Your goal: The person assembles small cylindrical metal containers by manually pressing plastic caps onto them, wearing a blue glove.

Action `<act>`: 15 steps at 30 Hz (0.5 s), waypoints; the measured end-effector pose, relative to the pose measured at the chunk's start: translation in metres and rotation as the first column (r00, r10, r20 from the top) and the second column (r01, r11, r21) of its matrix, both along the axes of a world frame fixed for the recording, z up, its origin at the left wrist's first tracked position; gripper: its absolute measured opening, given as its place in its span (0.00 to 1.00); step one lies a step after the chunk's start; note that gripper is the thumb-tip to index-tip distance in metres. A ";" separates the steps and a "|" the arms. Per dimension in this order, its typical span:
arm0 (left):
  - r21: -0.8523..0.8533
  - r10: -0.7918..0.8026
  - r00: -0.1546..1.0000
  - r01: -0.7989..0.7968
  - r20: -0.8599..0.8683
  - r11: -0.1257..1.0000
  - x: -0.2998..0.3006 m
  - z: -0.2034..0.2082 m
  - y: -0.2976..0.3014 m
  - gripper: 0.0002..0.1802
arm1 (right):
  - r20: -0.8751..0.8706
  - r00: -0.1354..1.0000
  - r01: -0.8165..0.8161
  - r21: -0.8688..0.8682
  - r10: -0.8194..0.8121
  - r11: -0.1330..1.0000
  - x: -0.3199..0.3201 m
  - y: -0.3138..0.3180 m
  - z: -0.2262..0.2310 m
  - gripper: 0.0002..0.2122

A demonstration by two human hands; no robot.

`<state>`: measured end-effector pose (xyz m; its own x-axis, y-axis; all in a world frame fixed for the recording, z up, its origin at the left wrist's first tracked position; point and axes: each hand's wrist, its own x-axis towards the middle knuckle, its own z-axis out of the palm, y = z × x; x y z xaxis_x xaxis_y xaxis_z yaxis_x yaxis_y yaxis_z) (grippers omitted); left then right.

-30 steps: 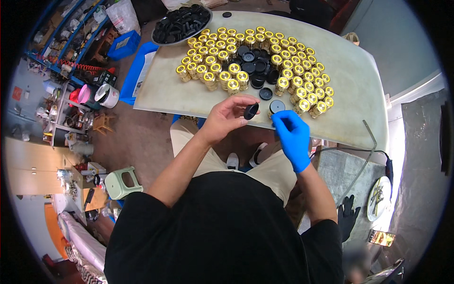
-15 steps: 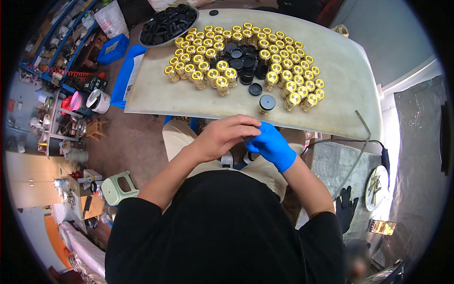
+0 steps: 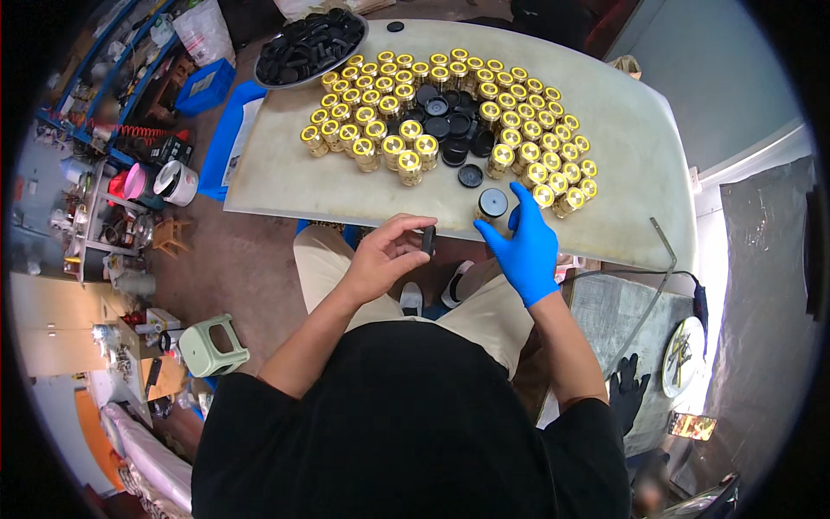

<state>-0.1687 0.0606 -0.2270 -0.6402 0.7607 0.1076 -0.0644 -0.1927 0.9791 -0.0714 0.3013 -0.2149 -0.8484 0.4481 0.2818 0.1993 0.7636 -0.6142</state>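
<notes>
Cap [image 3: 429, 240]: one, pinched between thumb and fingers of the left hand [image 3: 380, 261], by the table's [image 3: 635, 160] near edge. The gloved right hand [image 3: 529, 249] is spread beside one black-topped jar [image 3: 493, 204]; whether it touches, I cannot tell. One loose cap [image 3: 470, 176] lies behind that jar, another [image 3: 395, 27] near the far edge. Dozens of brass jars [image 3: 410, 164], too packed to count, ring a cap heap [image 3: 437, 126]. Open room runs right of them.

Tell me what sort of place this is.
Probably a small workshop: many gold-topped cylinders stand on the table, a metal bowl is heaped with black round parts, and a blue crate sits nearby.
</notes>
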 end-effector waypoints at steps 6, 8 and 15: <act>-0.051 -0.022 1.000 0.022 0.009 0.998 -0.001 -0.011 0.014 0.28 | -0.062 0.998 -0.016 0.117 0.023 0.993 -0.019 0.013 -0.040 0.31; -0.100 0.002 1.000 -0.003 -0.011 0.995 -0.004 -0.014 0.018 0.27 | -0.057 0.995 -0.084 -0.022 0.083 0.996 -0.020 0.013 -0.035 0.26; -0.017 0.014 0.999 -0.013 0.047 1.000 -0.012 -0.020 0.026 0.26 | -0.131 0.954 -0.234 -0.889 0.271 0.393 -0.006 0.004 -0.034 0.17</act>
<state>-0.1809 0.0864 -0.2472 -0.6546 0.7532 0.0647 -0.1076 -0.1775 0.9782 -0.0777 0.3056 -0.2484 -0.9673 0.1933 -0.1641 0.1282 -0.1855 -0.9742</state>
